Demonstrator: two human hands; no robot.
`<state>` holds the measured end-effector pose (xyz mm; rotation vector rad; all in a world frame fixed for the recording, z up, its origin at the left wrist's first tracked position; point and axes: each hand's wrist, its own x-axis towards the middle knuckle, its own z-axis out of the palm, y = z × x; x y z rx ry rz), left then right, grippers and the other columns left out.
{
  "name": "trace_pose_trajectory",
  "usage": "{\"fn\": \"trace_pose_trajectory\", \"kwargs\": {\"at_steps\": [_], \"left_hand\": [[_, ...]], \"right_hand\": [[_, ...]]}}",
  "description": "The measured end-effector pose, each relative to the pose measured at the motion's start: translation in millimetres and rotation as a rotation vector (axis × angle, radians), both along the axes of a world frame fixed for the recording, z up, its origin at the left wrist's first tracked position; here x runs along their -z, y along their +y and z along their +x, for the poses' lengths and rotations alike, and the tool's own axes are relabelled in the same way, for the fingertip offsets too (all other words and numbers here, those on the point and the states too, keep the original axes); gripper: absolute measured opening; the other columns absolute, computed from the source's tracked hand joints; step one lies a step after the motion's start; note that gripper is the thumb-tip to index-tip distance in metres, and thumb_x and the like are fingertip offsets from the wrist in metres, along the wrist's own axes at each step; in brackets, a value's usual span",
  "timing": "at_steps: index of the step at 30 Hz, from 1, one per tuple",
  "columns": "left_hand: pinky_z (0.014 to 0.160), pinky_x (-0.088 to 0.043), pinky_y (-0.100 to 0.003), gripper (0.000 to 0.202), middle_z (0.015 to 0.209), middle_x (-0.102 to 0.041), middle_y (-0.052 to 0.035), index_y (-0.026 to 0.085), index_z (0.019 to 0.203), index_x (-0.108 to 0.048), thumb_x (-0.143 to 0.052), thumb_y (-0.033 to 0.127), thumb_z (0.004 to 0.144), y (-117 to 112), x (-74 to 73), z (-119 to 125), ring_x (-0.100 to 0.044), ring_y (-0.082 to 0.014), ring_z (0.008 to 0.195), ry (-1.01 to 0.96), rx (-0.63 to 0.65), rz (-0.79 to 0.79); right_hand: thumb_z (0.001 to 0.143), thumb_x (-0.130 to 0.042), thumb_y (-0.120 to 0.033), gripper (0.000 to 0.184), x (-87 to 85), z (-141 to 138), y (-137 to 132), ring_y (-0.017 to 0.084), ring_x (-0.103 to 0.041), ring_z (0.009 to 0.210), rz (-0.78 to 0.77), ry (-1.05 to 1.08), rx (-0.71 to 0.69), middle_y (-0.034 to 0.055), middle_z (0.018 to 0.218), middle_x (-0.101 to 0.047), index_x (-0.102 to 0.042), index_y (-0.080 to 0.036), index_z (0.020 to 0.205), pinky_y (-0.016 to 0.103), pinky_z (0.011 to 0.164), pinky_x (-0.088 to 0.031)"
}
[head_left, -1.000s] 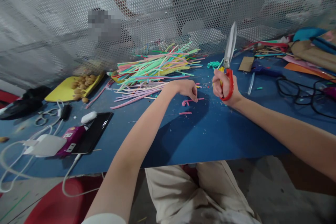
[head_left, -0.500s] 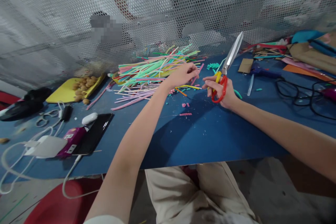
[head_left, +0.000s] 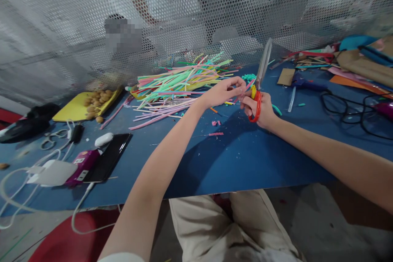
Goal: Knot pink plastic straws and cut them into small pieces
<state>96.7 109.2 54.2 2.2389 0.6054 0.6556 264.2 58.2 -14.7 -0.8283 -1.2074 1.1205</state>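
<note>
My right hand (head_left: 262, 108) is closed on a pair of scissors (head_left: 263, 65) with red and yellow handles, their long blades pointing up and away. Between the pinched fingers of my left hand (head_left: 229, 91) is a thin pink strip (head_left: 250, 84), its end showing beside the scissor handles. The fingertips of both hands meet or nearly meet there. Left of my hands lies a loose heap of coloured strips (head_left: 178, 82), green, pink, yellow and lilac. On the table below are small pink cut pieces (head_left: 216, 123) and a pink piece on a thin needle or wire (head_left: 216, 134).
Behind the blue table (head_left: 215, 168) stands a perforated metal screen (head_left: 184, 16). At left are a yellow tray of brown balls (head_left: 100, 100), a phone (head_left: 112, 157), a white charger (head_left: 58, 172) and small scissors (head_left: 53, 138). A glue gun (head_left: 308, 83) with a black cord lies right.
My left hand has moved right with the pink strip, up to my right hand. The scissors have turned slightly, their blades now more upright.
</note>
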Motion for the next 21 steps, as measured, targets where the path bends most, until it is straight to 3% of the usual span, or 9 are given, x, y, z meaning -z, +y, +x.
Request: {"fn": "trace_pose_trajectory", "kwargs": {"at_steps": [3,5,9,11,16,21], "left_hand": [[0.073,-0.045,-0.027,0.033,0.097,-0.066,-0.0066,0.017,0.101,-0.059,-0.047,0.048,0.099,-0.4,-9.8,-9.7,-0.059,-0.0154,0.081,0.166,-0.091,0.137],[0.071,-0.043,-0.027,0.034,0.094,-0.069,-0.0057,0.017,0.097,-0.065,-0.052,0.049,0.095,0.9,-16.7,-18.9,-0.059,-0.0158,0.079,0.378,-0.171,0.222],[0.063,-0.040,-0.027,0.030,0.076,-0.072,-0.0024,0.023,0.081,-0.076,-0.072,0.052,0.075,-0.2,-23.0,-29.2,-0.061,-0.0175,0.067,0.936,-0.221,0.080],[0.063,-0.042,-0.029,0.032,0.077,-0.072,-0.0036,0.024,0.076,-0.078,-0.077,0.055,0.068,-3.6,-22.4,-27.0,-0.063,-0.0206,0.069,1.081,-0.244,0.010],[0.064,-0.045,-0.032,0.032,0.076,-0.072,-0.0072,0.022,0.063,-0.078,-0.083,0.053,0.061,-10.4,-18.2,-14.1,-0.063,-0.0245,0.069,1.213,-0.286,-0.027],[0.061,-0.043,-0.031,0.026,0.070,-0.072,-0.0059,0.023,0.057,-0.076,-0.083,0.047,0.063,-10.8,-14.9,-10.7,-0.061,-0.0221,0.065,1.216,-0.235,-0.036]], "right_hand": [[0.075,-0.080,-0.044,0.024,0.7,-0.5,0.1,0.008,-0.040,0.035,0.025,-0.011,0.007,-0.0013,0.056,-0.061,-0.069,-0.023,0.072,0.026,0.033,-0.032],[0.076,-0.078,-0.044,0.024,1.1,-0.8,0.7,0.007,-0.039,0.035,0.035,-0.020,0.013,-0.0016,0.055,-0.060,-0.069,-0.022,0.073,0.026,0.033,-0.033],[0.076,-0.079,-0.041,0.023,2.7,-0.9,3.6,0.007,-0.039,0.035,0.016,-0.011,0.040,-0.0028,0.053,-0.058,-0.068,-0.021,0.075,0.024,0.032,-0.032],[0.075,-0.080,-0.040,0.022,3.8,-0.9,5.5,0.007,-0.039,0.035,-0.001,-0.002,0.050,-0.0032,0.053,-0.058,-0.068,-0.021,0.076,0.024,0.031,-0.031],[0.073,-0.083,-0.039,0.024,4.9,-1.3,7.3,0.006,-0.039,0.034,-0.008,0.032,0.055,-0.0034,0.052,-0.057,-0.068,-0.021,0.077,0.023,0.031,-0.031],[0.073,-0.083,-0.039,0.023,4.8,-2.0,6.8,0.006,-0.040,0.034,-0.015,0.034,0.063,-0.0034,0.052,-0.058,-0.069,-0.020,0.076,0.022,0.030,-0.031]]}}
